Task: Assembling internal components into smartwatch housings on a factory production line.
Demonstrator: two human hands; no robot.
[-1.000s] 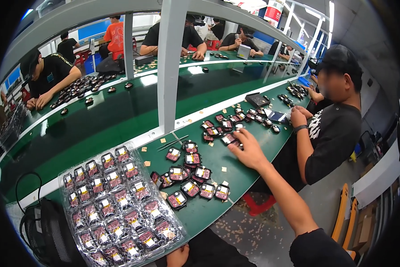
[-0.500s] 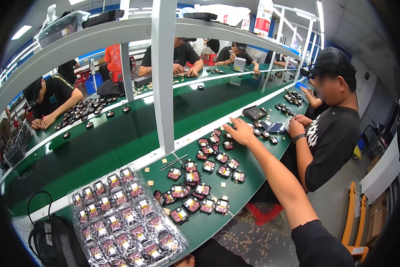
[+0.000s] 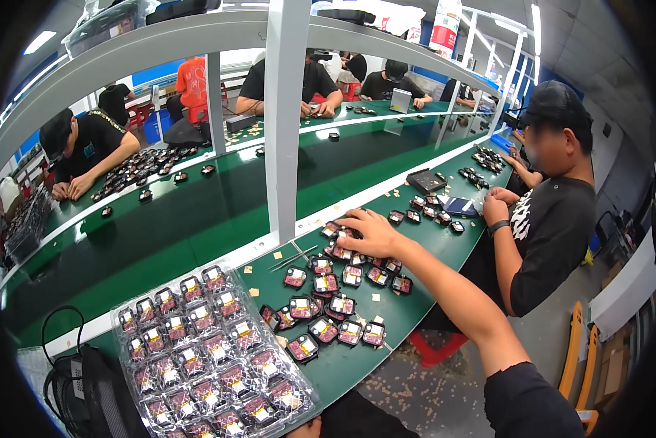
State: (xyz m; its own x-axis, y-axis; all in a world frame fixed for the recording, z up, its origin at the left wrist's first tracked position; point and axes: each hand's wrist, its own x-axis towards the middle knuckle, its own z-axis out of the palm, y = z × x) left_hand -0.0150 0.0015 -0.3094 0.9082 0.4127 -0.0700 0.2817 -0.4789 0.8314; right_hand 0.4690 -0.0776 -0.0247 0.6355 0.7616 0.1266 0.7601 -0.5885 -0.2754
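My right hand [image 3: 368, 232] reaches out over the green bench [image 3: 416, 292], fingers spread, resting on the far end of a cluster of small black parts with pink-red tops [image 3: 328, 306]. I cannot see anything gripped in it. A clear plastic tray [image 3: 117, 317] filled with several of the same parts lies at the near left. Only a sliver of my left hand [image 3: 306, 428] shows at the lower edge beside the tray; its fingers are hidden.
Metal tweezers [image 3: 295, 257] and small tan squares lie by a white post [image 3: 284, 124]. A co-worker in black [image 3: 551, 226] sits on the right near more parts, a phone [image 3: 459, 206] and a black box [image 3: 424, 180]. A black bag [image 3: 87, 394] sits lower left.
My right hand has drawn back from the farther group of parts toward the nearer cluster. The view has tilted, and less of my left hand shows.
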